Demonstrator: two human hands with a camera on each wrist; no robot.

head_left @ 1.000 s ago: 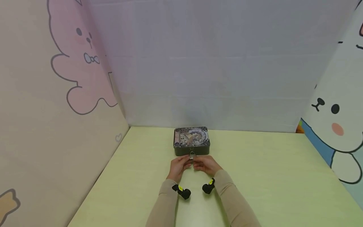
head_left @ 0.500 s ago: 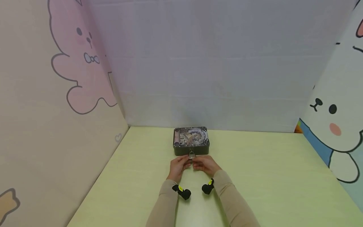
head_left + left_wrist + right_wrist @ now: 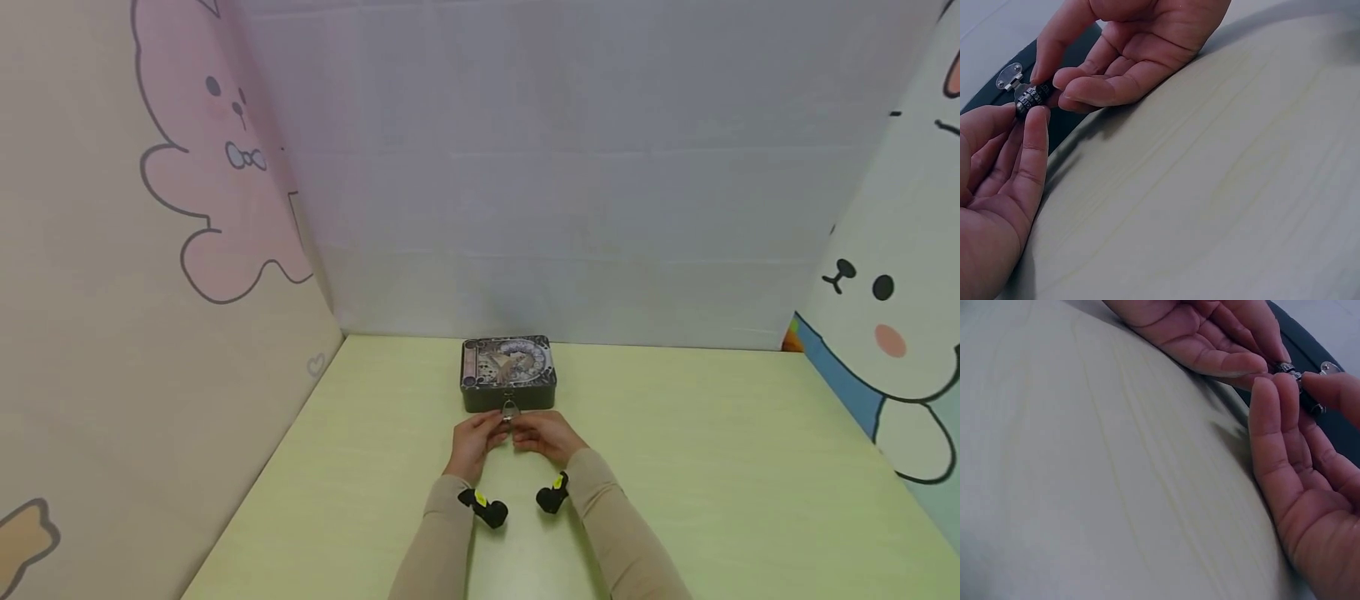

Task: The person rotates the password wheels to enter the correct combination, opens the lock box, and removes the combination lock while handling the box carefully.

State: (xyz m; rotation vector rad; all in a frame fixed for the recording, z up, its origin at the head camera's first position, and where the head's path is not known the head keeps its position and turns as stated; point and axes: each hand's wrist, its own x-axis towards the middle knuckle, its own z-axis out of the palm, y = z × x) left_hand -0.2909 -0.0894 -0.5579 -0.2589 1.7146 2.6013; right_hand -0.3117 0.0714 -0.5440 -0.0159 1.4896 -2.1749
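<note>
A small combination padlock [image 3: 510, 414] with number dials [image 3: 1034, 95] hangs at the metal hasp [image 3: 1010, 76] on the front of a dark tin box [image 3: 509, 398]. My left hand [image 3: 472, 442] pinches one end of the padlock between thumb and fingers. From the other side my right hand [image 3: 549, 436] pinches it by the dials, thumb and index on the body. In the right wrist view the fingertips of my right hand [image 3: 1316, 494] partly cover the padlock [image 3: 1311, 405]. The box lid is down and carries a printed picture.
The box stands on a pale yellow-green table [image 3: 705, 467] near the white back wall [image 3: 570, 208]. Side walls with cartoon prints rise left and right. A black wrist camera [image 3: 487, 510] sits on my left sleeve, another [image 3: 552, 498] on my right.
Both hands stay at the padlock with hardly any movement. The padlock tilts slightly between the fingers, and the head view shifts a little.
</note>
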